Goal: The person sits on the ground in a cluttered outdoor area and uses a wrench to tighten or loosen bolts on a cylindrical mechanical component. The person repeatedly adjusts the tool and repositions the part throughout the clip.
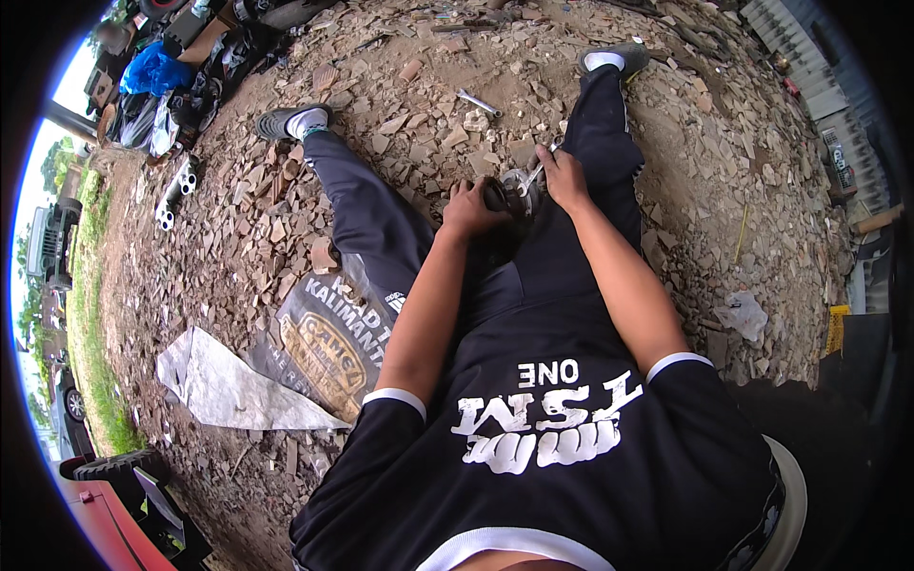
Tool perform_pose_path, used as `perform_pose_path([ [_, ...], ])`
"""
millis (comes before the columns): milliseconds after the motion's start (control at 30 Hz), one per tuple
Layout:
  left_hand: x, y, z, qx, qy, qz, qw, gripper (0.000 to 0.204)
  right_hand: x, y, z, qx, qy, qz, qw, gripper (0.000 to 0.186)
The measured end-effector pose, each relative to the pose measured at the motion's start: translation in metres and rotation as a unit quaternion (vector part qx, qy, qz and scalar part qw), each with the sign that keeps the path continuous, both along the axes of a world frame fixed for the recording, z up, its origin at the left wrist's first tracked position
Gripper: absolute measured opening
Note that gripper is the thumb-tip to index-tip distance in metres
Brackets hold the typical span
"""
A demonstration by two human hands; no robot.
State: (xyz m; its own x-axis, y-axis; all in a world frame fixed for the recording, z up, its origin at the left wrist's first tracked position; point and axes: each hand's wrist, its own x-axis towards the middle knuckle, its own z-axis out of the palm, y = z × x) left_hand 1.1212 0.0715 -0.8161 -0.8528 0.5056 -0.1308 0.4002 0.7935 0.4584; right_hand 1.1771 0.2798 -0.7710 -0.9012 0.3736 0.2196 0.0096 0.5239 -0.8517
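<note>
I sit with my legs spread, and a dark, round metal part (502, 235) rests between my thighs. Its top has a shiny metal ring around the middle. My left hand (471, 209) is closed on the left side of this part, steadying it. In my right hand (564, 179) is a silver wrench (535, 176), gripped near its upper end. The wrench's lower end meets the shiny middle of the part; exactly what it sits on is too small to tell. Another wrench (479, 103) lies on the ground beyond my hands, between my feet.
Broken tile rubble (400, 124) covers the ground. A printed banner sheet (319, 333) lies by my left thigh. To the left is a silver metal piece (176, 193); a pile of bags (157, 71) stands at the far left. A clear plastic bag (742, 315) lies right.
</note>
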Motion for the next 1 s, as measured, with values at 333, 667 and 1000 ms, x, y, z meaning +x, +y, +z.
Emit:
perform_pose_path([
  [333,-0.005,0.001,-0.006,-0.003,0.009,-0.014,1.0,0.099,-0.026,-0.008,-0.046,0.067,-0.05,0.025,0.996,0.053],
  [667,-0.001,0.003,-0.004,-0.012,0.018,-0.003,1.0,0.098,-0.059,-0.036,-0.048,0.169,-0.108,0.065,0.978,0.061],
  [1000,-0.003,0.003,-0.001,-0.002,-0.011,-0.013,1.0,0.096,0.04,-0.014,0.001,0.02,-0.09,0.154,0.984,0.038],
])
